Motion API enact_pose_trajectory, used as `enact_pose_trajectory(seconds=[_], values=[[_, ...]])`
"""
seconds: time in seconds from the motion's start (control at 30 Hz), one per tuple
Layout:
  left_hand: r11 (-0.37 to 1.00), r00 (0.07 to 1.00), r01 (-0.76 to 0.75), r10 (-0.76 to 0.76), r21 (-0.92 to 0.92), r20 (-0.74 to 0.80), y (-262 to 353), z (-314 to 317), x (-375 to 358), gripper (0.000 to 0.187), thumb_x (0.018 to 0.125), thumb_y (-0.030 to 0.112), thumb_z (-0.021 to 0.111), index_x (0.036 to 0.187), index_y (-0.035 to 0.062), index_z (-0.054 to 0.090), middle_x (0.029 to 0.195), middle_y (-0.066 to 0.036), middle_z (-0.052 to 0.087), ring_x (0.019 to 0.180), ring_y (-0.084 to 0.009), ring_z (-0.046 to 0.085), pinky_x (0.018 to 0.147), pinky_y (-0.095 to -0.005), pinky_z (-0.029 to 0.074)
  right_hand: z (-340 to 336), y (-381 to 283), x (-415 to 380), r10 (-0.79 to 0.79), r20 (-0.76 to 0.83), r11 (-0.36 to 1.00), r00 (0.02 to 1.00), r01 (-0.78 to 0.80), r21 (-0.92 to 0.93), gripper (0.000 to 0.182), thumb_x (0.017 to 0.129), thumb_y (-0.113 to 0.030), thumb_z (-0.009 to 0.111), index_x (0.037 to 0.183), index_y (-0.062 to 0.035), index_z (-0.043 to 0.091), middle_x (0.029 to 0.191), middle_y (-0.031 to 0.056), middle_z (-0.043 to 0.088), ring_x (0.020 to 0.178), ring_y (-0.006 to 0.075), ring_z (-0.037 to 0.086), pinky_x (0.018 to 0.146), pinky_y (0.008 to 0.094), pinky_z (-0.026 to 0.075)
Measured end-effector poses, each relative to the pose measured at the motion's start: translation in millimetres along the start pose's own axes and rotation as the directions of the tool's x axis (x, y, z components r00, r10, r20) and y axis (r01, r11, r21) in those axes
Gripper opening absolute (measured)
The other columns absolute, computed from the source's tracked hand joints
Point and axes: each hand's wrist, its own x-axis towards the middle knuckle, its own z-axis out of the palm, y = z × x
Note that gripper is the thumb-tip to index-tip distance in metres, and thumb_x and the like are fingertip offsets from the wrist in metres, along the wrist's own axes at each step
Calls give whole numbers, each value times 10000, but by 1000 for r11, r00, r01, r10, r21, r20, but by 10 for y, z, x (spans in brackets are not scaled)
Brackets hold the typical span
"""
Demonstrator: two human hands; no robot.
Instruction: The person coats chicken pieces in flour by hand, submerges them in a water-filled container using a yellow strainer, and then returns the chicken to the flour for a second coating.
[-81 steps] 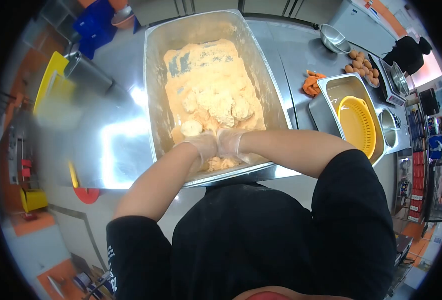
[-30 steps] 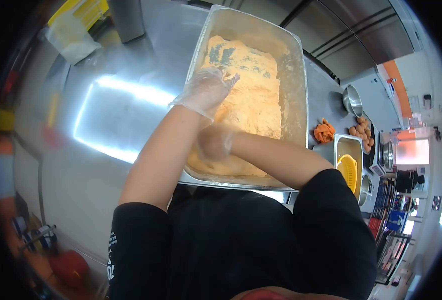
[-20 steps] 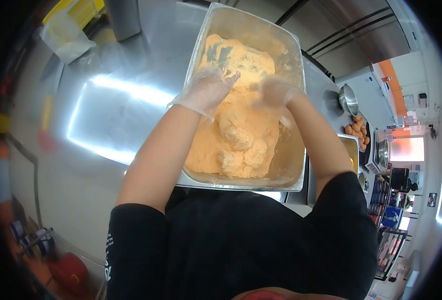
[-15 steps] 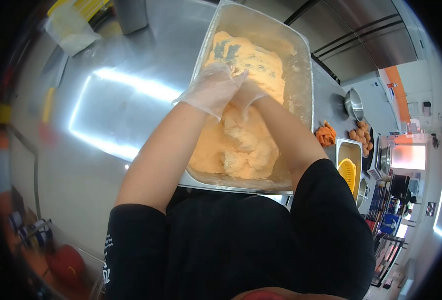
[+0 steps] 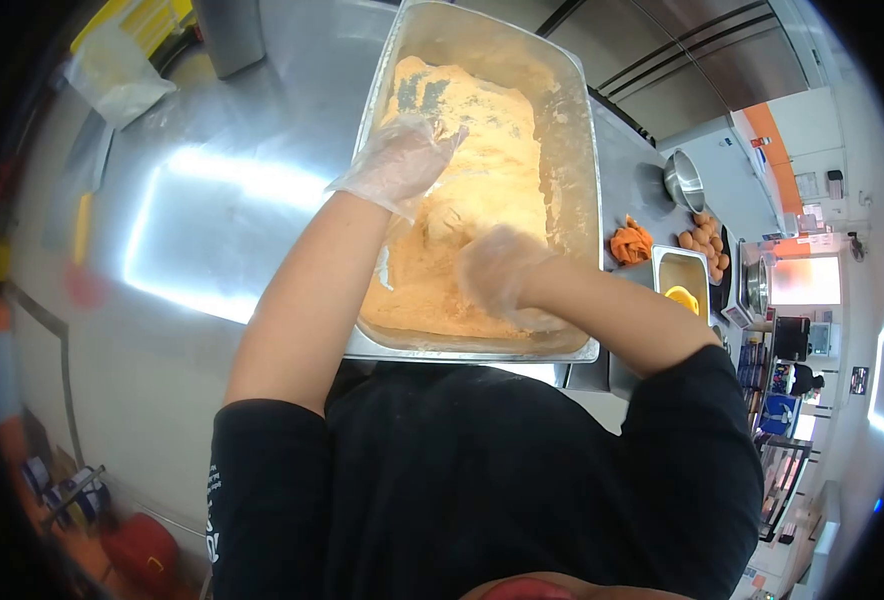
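A deep metal pan (image 5: 587, 200) holds a pale orange, breading-like powder (image 5: 502, 130), with a bare grey patch of its floor showing near the far left. My left hand (image 5: 402, 160), in a clear plastic glove, is above the powder at the pan's left side. Its fingers point right and stand apart, with nothing visible in them. My right hand (image 5: 502, 270), also gloved, is low over the powder in the near right half of the pan. Motion smears its fingers, so I cannot make out whether they hold anything. Part of the powder lies hidden beneath it.
The pan stands on a shiny steel table (image 5: 292, 100). To the right are an orange cloth (image 5: 630, 243), several eggs (image 5: 702, 240), a steel bowl (image 5: 683, 180) and a smaller pan (image 5: 667, 262) with a yellow basket (image 5: 682, 297). A plastic bag (image 5: 117, 75) lies far left.
My hands were together over the middle of the pan; they have separated. The right one has come nearer to me, over where lumpy, coated masses lay. The left stays at the left side.
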Motion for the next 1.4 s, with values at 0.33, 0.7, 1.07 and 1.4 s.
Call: enact_pose_trajectory(seconds=[0.33,0.7,1.07,1.4], values=[[940,953,-122,22,317,301,144,-74,-61,658,909,515,522,1315,-1,502,1315,-178,536,1230,-280,505,1021,-359,406,581,778,452,404,-343,877,848,-251,410,748,793,-417,646,1399,-71,376,1385,265,418,1089,396,591,910,406,496],[534,666,-622,-24,572,746,421,716,-680,697,838,350,616,1385,-21,393,1255,-218,574,1167,-300,564,964,-368,445,389,274,-52,-39,64,997,997,34,73,472,740,-241,703,1165,-59,607,1080,221,628,1047,357,585,815,374,512],[686,636,-474,-167,552,753,231,162,-459,450,875,417,589,1129,49,649,1139,-162,644,1019,-292,633,865,-391,493,365,594,-551,271,-57,895,961,-230,383,630,803,-463,617,1248,-24,541,1079,206,631,937,348,632,818,403,498],[887,398,-324,-187,328,898,242,718,-618,483,877,311,581,1255,15,525,1199,-195,578,1074,-302,585,859,-387,486,791,-48,101,235,-17,503,972,-107,858,338,784,-232,583,1026,-22,688,1055,186,662,958,329,636,849,412,485]])
